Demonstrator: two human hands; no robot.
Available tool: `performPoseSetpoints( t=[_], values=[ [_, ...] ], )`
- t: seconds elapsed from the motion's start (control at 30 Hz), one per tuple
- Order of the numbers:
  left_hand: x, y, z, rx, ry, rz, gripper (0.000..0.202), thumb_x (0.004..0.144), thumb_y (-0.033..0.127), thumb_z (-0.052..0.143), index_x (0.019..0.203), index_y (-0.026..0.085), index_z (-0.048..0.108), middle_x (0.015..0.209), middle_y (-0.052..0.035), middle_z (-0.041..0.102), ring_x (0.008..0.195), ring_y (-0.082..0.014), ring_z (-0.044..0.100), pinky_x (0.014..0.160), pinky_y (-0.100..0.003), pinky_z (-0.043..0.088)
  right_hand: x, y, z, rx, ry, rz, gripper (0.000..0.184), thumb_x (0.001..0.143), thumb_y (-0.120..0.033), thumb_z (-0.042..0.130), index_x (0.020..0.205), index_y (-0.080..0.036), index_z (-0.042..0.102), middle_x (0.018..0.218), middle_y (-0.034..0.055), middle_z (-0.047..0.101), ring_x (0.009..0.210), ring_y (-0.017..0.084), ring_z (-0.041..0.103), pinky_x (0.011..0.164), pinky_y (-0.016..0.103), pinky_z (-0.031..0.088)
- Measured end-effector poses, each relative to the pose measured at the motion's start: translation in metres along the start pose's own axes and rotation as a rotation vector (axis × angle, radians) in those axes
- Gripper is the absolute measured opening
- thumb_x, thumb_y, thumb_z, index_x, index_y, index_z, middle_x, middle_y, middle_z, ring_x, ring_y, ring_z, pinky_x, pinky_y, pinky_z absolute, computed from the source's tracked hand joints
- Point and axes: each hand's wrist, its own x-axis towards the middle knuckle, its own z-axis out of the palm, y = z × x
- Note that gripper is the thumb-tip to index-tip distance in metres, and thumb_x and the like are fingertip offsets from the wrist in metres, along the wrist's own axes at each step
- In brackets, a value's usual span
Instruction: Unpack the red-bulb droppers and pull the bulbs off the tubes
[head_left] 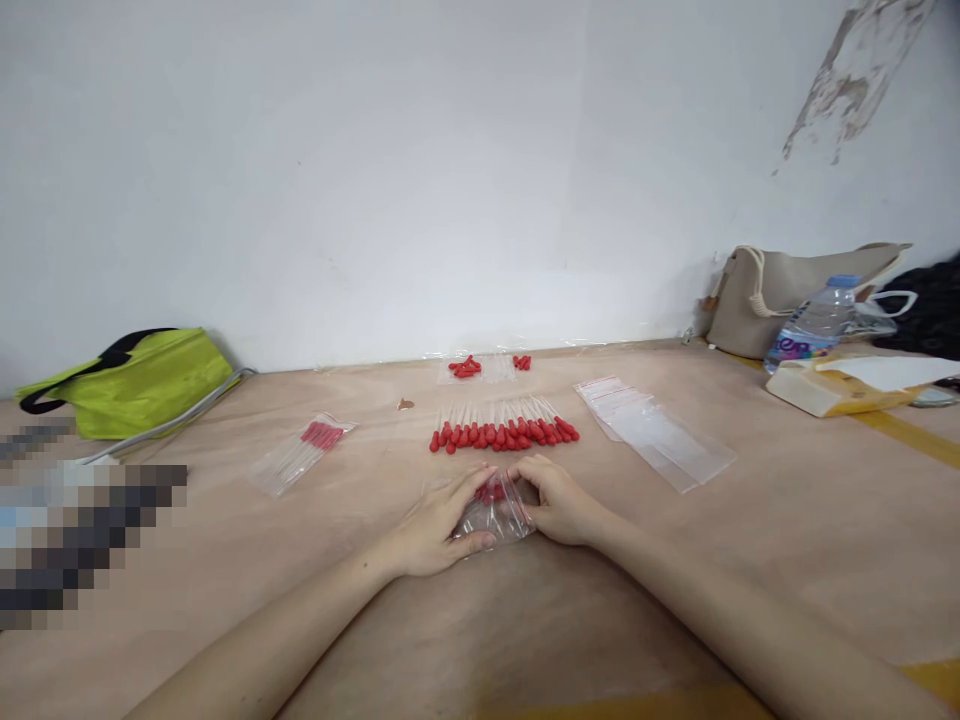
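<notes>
One clear bag, in front of the red-bulbed pipettes, is grasped by left hand and right hand, seemingly to steady its edge.

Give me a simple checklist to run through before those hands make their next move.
1. Left hand on the clear bag: ok, fingers and thumb touch it.
2. Right hand at the bag: ok, it is at the edge with the red line.
3. Clear bag's seal fully closed: cannot tell, the hands partly cover it.
4. Row of red-tipped sticks lined up: ok, red ends toward the person.
5. Filled bag apart from the hands: ok, it lies flat to the left.
6. Loose flat bags neatly stacked: not ok, they overlap unevenly at the right.
</notes>
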Motion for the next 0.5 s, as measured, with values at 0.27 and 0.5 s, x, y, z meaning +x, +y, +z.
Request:
performPoseSetpoints(
  t=[0.27, 0.5],
  values=[
    [0.0003, -0.0015, -0.002, -0.026, -0.011, 0.002, 0.075, 0.08, 0.048, 0.047, 0.138, 0.023, 0.008, 0.142, -0.0077, 0.024, 0.126, -0.0242, 0.029, 0.102, -0.04, 0.029, -0.0011, -0.002, 0.0001, -0.068, -0.061, -0.099, 0.028, 0.074, -0.016, 0.055, 0.102, -0.019, 0.056, 0.097, 0.0066, 0.055, 0.089, 0.018, 0.047, 0.078, 0.032, 0.039],
    [0.0008, -0.0051, -0.0007, -0.052, -0.003, -0.017, 0.078, 0.078, 0.049, 0.051, 0.138, 0.022, 0.01, 0.141, -0.0089, 0.026, 0.125, -0.0254, 0.031, 0.102, -0.041, 0.029, -0.0013, 0.0019, 0.0003, 0.003, -0.035, -0.057, 0.02, 0.071, -0.017, 0.059, 0.09, -0.017, 0.053, 0.09, 0.005, 0.056, 0.084, 0.017, 0.048, 0.074, 0.03, 0.039]
  ],
)
